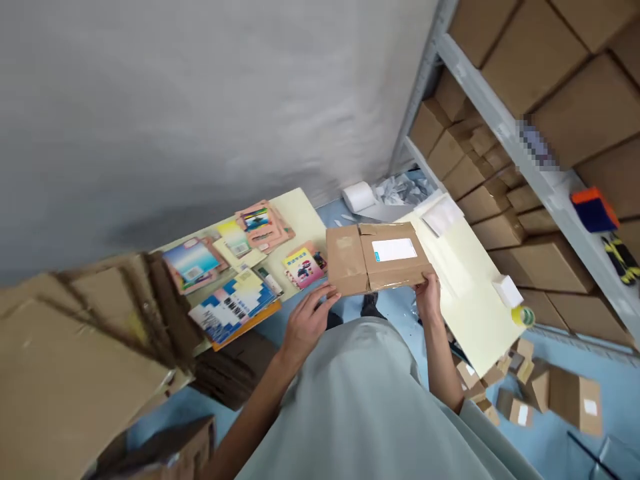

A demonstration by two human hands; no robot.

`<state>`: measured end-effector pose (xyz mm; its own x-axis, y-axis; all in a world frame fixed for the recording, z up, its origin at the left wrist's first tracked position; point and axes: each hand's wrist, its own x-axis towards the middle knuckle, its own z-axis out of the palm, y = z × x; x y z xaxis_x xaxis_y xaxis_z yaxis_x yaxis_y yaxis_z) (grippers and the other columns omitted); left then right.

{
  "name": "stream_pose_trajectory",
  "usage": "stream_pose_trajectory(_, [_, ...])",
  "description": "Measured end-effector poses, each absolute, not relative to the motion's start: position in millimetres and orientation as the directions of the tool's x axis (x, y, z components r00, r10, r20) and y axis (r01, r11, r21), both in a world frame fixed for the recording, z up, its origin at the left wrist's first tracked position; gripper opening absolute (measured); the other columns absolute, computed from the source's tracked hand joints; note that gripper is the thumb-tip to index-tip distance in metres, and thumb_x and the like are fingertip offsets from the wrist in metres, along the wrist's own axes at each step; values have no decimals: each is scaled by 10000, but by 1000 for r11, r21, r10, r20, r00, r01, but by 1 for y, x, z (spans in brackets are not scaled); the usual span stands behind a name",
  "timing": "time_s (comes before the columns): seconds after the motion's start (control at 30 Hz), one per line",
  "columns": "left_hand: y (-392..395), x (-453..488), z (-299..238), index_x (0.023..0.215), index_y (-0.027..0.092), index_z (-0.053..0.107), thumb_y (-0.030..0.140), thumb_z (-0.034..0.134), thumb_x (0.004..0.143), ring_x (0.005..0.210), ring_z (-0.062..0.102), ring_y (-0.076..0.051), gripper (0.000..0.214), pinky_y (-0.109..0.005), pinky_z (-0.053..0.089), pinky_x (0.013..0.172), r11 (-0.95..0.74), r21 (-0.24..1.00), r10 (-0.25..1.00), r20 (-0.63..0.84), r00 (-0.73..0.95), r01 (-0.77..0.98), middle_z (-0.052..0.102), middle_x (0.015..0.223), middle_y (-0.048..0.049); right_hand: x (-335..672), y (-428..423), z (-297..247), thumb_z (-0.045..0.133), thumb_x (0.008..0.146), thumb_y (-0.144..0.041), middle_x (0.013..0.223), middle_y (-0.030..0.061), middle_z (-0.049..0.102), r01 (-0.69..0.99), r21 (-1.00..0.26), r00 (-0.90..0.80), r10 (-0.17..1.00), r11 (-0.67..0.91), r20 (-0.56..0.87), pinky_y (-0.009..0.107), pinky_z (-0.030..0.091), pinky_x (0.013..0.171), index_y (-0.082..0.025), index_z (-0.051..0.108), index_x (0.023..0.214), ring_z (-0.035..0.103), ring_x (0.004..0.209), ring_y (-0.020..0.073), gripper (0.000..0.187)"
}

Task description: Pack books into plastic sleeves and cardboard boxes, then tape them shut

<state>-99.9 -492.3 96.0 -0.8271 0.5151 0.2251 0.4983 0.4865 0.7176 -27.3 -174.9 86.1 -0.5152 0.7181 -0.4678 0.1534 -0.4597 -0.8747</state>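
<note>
A flat brown cardboard box [345, 253] with a white label [395, 249] is held out in front of my body, above the floor between two tables. My left hand [309, 319] grips its near left corner, thumb and fingers pinched on the edge. At the near right corner, my right hand [428, 297] is closed on the box, with some fingers hidden under it. Clear tape shines along the near edge. Left of the box, on the pale table, lie a yellow and pink booklet [305, 267] and several stacks of other booklets [235, 305].
Folded cardboard [80, 373] is piled at the left. The right table [465, 287] bears a white sheet [440, 215], a small white box [507, 291] and a tape roll [523, 316]. Shelves [500, 137] of cartons rise at the right. Small boxes [517, 408] lie on the floor.
</note>
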Motion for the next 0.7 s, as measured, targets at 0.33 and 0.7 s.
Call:
stream_pose_trajectory(0.33, [-551, -35, 99, 1233, 256, 755, 530, 741, 962, 1321, 707, -301, 386, -445, 632, 1037, 49, 968, -425, -203, -882, -246, 703, 1458, -146, -172, -259, 70, 704, 717, -345, 925, -17, 739, 318, -830, -858, 232, -458, -457, 244, 521, 629, -227, 687, 944, 675, 846, 178, 256])
stream_pose_trajectory(0.7, [-730, -1, 93, 1074, 205, 791, 409, 997, 681, 1015, 793, -247, 488, -363, 600, 943, -682, 730, -547, -556, -627, -52, 850, 1097, -75, -210, -504, 105, 743, 822, -534, 1037, 39, 815, 418, -871, -903, -227, -260, -365, 326, 648, 766, -251, 712, 1000, 791, 1032, 250, 336])
